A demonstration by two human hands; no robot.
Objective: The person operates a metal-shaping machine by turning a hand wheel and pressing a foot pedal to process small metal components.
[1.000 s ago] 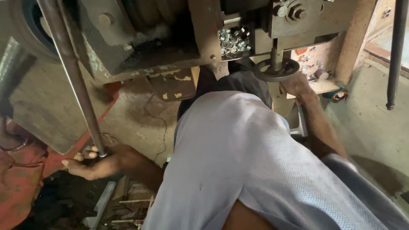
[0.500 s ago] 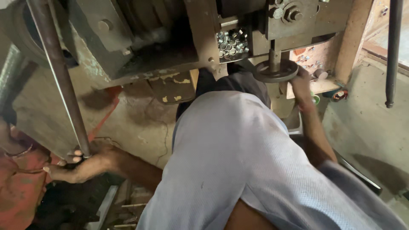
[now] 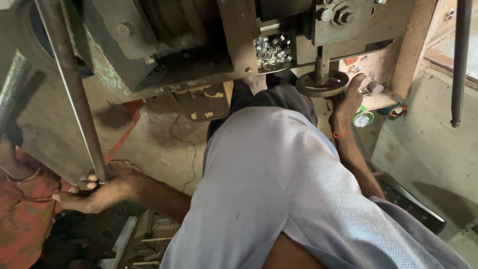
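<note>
Left hand [image 3: 97, 192] clamped round the foot of the long grey steel lever bar [image 3: 74, 94] at near left; right hand [image 3: 351, 97] rests against the dark round iron handwheel [image 3: 322, 83] far right, fingers hidden; the pull looks barely begun

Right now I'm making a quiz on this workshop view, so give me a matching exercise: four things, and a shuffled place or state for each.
Things:
1. left hand
2. right hand
3. small metal pieces
4. long steel rod

Places or states:
A. heaped in a recess of the machine, top centre
B. runs slanting from the top left down into a grip
C. closed around the low end of the rod
D. reaching up beside the round handwheel

Pairs: 1-C, 2-D, 3-A, 4-B
</note>
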